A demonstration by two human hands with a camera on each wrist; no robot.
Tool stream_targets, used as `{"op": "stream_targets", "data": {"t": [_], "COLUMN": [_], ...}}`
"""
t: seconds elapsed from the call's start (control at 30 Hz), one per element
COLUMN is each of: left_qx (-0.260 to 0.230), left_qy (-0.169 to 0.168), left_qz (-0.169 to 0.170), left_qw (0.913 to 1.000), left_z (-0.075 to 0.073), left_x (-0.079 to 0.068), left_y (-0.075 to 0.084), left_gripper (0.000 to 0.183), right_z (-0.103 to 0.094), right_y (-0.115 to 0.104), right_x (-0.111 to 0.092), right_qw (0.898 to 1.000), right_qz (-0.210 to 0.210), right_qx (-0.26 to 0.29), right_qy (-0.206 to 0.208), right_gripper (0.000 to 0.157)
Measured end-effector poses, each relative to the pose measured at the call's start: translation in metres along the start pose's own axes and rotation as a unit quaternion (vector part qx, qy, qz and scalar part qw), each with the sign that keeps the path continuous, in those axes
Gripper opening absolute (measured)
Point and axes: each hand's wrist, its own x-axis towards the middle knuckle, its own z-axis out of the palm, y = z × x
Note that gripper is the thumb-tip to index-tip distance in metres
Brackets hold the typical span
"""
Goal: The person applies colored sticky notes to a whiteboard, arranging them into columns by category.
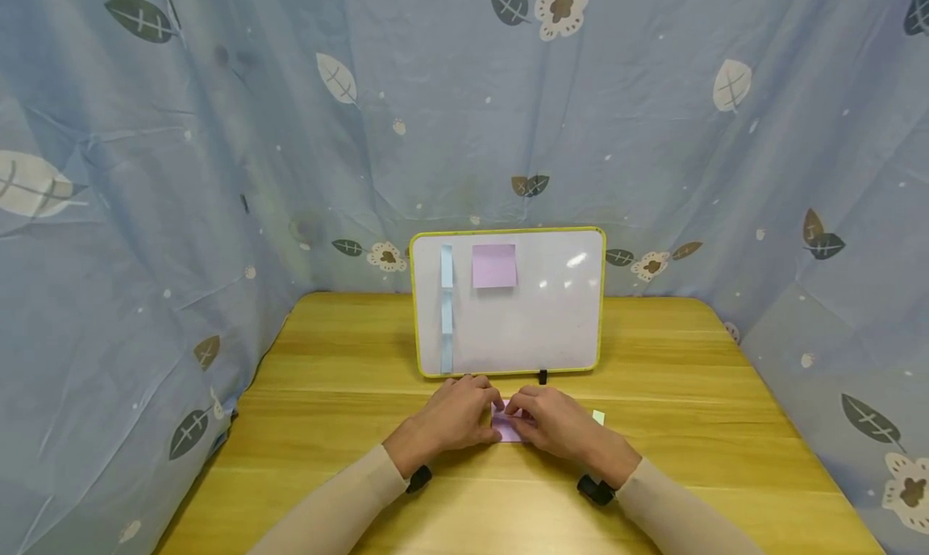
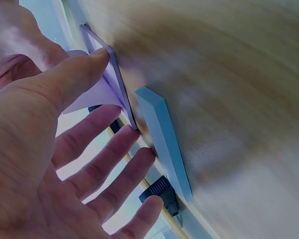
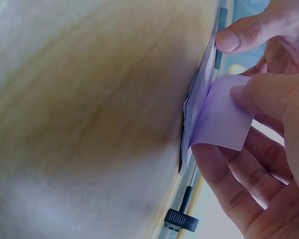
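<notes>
A pad of purple sticky notes (image 1: 508, 433) lies on the table in front of the whiteboard. My left hand (image 1: 464, 414) holds it by the edges, thumb on the near side and fingertips along the far side. Between the thumb and fingers of my right hand (image 1: 555, 420) is the top purple sheet (image 3: 224, 119), pinched and curled up from the pad, with one edge still attached. In the left wrist view, a blue sticky note pad (image 2: 165, 144) lies beside the left fingertips; the left hand hides it in the head view.
The yellow-framed whiteboard (image 1: 551, 321) leans upright behind the hands. It bears a purple square note (image 1: 494, 266) and a column of narrow blue notes (image 1: 447, 311). A small pale green pad (image 1: 598, 417) lies right of the right hand. Patterned curtains (image 1: 450, 135) enclose the table.
</notes>
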Motion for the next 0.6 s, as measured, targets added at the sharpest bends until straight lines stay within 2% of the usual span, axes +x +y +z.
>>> {"op": "stream_targets", "data": {"t": [0.27, 0.6], "left_qx": [-0.004, -0.004], "left_qy": [0.006, 0.015], "left_qz": [-0.005, -0.01], "left_qw": [1.0, 0.9998], "left_z": [0.0034, 0.0021], "left_x": [-0.0011, -0.0019], "left_y": [-0.0008, 0.0004], "left_gripper": [0.04, 0.047], "right_z": [0.0007, 0.0005], "right_y": [-0.0014, -0.0005], "right_x": [0.0008, 0.0018], "right_qw": [1.0, 0.998], "right_qz": [0.014, 0.053], "right_qx": [0.005, 0.007], "right_qy": [0.009, 0.012], "right_gripper": [0.007, 0.007]}}
